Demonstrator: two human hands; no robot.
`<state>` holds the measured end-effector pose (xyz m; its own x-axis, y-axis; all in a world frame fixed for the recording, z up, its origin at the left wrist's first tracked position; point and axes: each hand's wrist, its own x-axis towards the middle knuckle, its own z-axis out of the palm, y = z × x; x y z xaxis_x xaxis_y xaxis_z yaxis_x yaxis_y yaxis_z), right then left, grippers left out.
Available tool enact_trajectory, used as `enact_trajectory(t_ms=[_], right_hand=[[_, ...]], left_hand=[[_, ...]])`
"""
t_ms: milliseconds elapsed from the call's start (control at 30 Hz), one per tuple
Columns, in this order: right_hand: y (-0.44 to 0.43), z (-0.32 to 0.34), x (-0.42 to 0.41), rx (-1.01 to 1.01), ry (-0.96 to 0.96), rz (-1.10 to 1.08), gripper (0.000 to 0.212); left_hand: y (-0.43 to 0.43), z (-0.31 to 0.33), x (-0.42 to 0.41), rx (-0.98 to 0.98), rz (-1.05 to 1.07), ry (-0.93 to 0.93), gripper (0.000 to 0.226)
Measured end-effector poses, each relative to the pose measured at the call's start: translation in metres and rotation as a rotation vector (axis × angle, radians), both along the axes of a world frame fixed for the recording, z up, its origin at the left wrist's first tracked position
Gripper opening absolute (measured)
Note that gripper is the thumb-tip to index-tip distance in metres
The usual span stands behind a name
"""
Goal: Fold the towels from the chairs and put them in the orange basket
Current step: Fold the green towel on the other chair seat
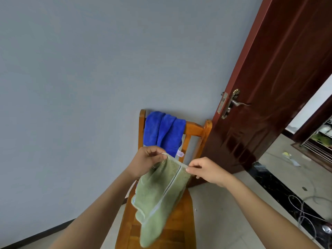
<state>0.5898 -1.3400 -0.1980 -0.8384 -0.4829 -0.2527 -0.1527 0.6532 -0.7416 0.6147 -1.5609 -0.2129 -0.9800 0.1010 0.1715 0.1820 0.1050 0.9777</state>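
Note:
A green towel (158,196) hangs in the air over the seat of a wooden chair (195,131). My left hand (145,161) pinches its upper left corner. My right hand (206,170) pinches the upper right corner, so the top edge stretches between both hands. The cloth droops doubled below them. A blue towel (164,132) is draped over the chair's backrest, just behind my hands. The orange basket is not in view.
The chair stands against a grey wall (107,69). A dark red door (269,87) stands open at the right, with a black threshold strip (280,191) and loose white cables (305,212) on the tiled floor beyond.

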Motion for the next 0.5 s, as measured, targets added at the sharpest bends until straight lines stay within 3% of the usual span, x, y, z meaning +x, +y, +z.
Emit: enact_trajectory(t_ms=[100,267,500], right_hand=[[0.001,-0.005,-0.001,-0.032,0.024,0.011,0.027],[-0.003,-0.014,-0.001,-0.222,-0.176,0.053,0.010],[-0.003,-0.031,0.001,-0.220,-0.231,0.003,0.012]], left_hand=[[0.007,0.010,0.003,-0.001,0.040,0.005,0.019],[0.005,0.020,0.005,0.012,0.157,0.002,0.018],[-0.007,0.012,0.013,-0.032,0.224,-0.020,0.018]])
